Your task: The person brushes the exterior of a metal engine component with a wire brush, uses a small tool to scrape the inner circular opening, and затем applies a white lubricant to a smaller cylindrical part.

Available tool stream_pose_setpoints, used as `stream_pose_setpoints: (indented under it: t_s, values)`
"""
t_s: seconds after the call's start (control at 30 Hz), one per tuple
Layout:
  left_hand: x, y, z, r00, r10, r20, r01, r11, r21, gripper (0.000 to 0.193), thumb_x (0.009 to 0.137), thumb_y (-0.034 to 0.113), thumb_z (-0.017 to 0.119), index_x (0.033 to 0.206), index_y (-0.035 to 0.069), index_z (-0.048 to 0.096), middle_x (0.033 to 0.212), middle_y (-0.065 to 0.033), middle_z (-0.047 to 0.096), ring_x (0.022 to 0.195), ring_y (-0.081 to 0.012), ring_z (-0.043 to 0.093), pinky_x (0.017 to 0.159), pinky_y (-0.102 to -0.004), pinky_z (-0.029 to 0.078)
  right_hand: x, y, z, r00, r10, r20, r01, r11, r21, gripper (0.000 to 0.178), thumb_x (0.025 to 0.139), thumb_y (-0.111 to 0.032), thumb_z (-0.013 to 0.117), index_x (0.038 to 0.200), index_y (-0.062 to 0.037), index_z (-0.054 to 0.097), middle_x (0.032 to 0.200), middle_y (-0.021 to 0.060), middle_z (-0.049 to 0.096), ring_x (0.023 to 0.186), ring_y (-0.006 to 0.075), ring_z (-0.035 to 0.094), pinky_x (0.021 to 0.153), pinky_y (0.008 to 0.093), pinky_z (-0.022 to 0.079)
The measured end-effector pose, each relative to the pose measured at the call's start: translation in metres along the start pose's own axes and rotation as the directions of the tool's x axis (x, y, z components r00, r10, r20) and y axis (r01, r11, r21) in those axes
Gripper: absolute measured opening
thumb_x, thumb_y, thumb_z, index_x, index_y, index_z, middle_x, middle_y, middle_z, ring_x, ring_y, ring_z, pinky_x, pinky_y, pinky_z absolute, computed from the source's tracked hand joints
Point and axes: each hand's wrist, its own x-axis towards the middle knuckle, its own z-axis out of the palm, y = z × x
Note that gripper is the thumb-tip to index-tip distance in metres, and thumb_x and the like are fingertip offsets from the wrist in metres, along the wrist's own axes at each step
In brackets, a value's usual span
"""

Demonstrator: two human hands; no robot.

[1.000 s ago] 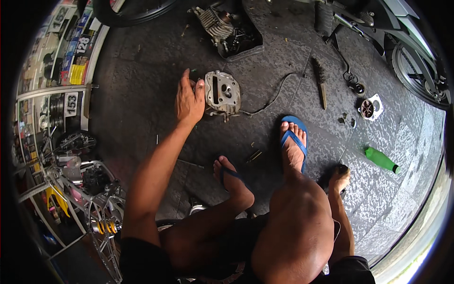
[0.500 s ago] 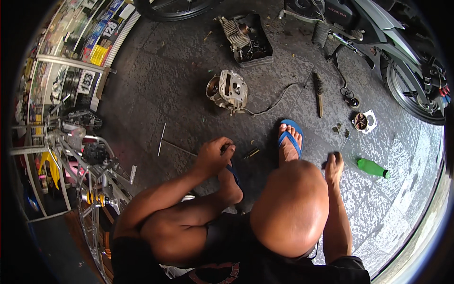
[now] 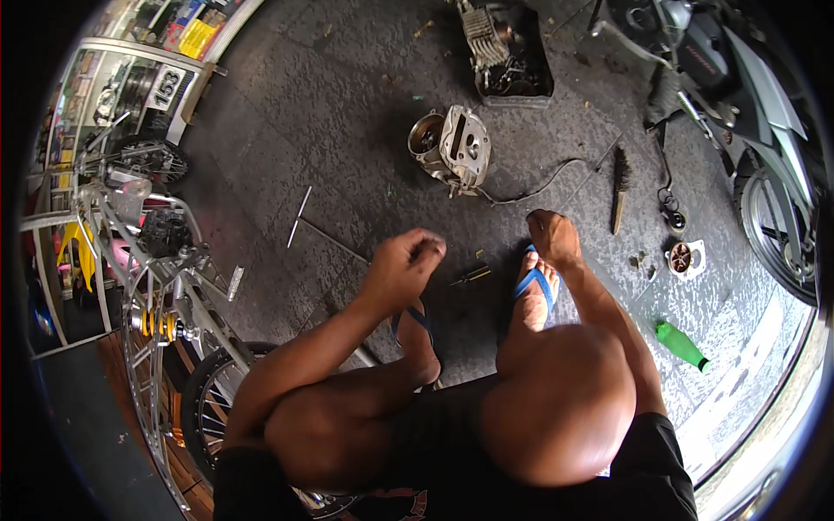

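Observation:
My left hand (image 3: 406, 265) hovers over the floor above my left foot, fingers curled in toward the thumb; whether something small is inside them is hidden. Beyond my right foot, my right hand (image 3: 556, 238) hangs low with bent, closed fingers, and I cannot see what they hold, if anything. Ahead of both hands, a metal engine casting (image 3: 466, 149) rests on the floor, with a round bore on its left and a flat, holed face. A cable (image 3: 543, 193) trails from it to the right. Between my feet lies a small yellow-handled screwdriver (image 3: 475, 274).
Near my left hand lies a T-handle wrench (image 3: 300, 214). A tray (image 3: 521, 101) holds a finned cylinder (image 3: 485, 39). To the right are a wire brush (image 3: 619, 195), a round part on a plate (image 3: 686, 259), a green bottle (image 3: 682, 346) and a motorcycle (image 3: 769, 113). A silver frame (image 3: 195, 295) stands left.
My right hand has come forward and inward from beside my right knee to just past my right foot. My left hand has risen slightly, and the whole view has shifted.

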Motion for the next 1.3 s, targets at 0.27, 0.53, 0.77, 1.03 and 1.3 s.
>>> stream_pose_setpoints:
  t_s: [0.27,0.53,0.77,1.03,1.3]
  values:
    - [0.082,-0.042,-0.006,0.853,0.418,-0.311,-0.259,0.858,0.443,0.045,0.091,0.012,0.070,0.132,0.000,0.056,0.115,-0.0137,0.060,0.099,-0.0207,0.060,0.085,-0.0352,0.051,-0.032,-0.021,0.096,0.791,-0.599,0.127,0.612,0.767,-0.193,0.023,0.082,-0.024,0.070,0.102,-0.0135,0.069,0.111,0.0115,0.059,0.105,0.0299,0.055,0.085,0.0429,0.045]
    - [0.157,-0.032,0.007,0.680,0.721,-0.135,-0.530,0.609,0.590,0.109,0.069,0.028,0.089,0.152,-0.006,0.026,0.149,-0.0316,0.034,0.134,-0.0471,0.040,0.108,-0.0568,0.040,-0.011,-0.029,0.071,0.989,-0.090,0.114,0.057,0.961,0.271,0.027,0.091,-0.017,0.067,0.109,-0.0046,0.052,0.085,0.0211,0.068,0.077,0.0385,0.069,0.069,0.0466,0.054]
    - [0.180,-0.054,0.044,0.601,0.734,-0.318,-0.444,0.636,0.631,0.110,0.065,0.020,0.092,0.150,-0.005,0.026,0.140,-0.0261,0.047,0.123,-0.0414,0.049,0.107,-0.0594,0.032,0.039,-0.070,0.008,0.988,-0.016,-0.150,0.103,0.796,0.596,0.029,0.097,-0.013,0.060,0.124,-0.0028,0.060,0.077,0.0153,0.069,0.070,0.0230,0.070,0.069,0.0364,0.053]
    - [0.185,-0.052,0.054,0.546,0.750,-0.373,-0.388,0.621,0.681,0.110,0.065,0.021,0.091,0.150,-0.005,0.027,0.139,-0.0247,0.047,0.122,-0.0410,0.048,0.108,-0.0589,0.033,0.057,-0.082,0.038,0.982,0.099,-0.162,0.040,0.727,0.685,0.025,0.098,-0.014,0.063,0.118,0.0004,0.065,0.092,0.0210,0.074,0.084,0.0226,0.074,0.075,0.0338,0.056]
    - [0.187,-0.054,0.053,0.523,0.768,-0.370,-0.386,0.600,0.701,0.111,0.065,0.023,0.092,0.150,-0.004,0.026,0.135,-0.0234,0.048,0.119,-0.0391,0.049,0.107,-0.0586,0.034,0.062,-0.079,0.061,0.962,0.083,-0.259,0.148,0.641,0.753,0.024,0.099,-0.012,0.063,0.118,0.0016,0.066,0.095,0.0170,0.075,0.091,0.0178,0.073,0.080,0.0320,0.056]
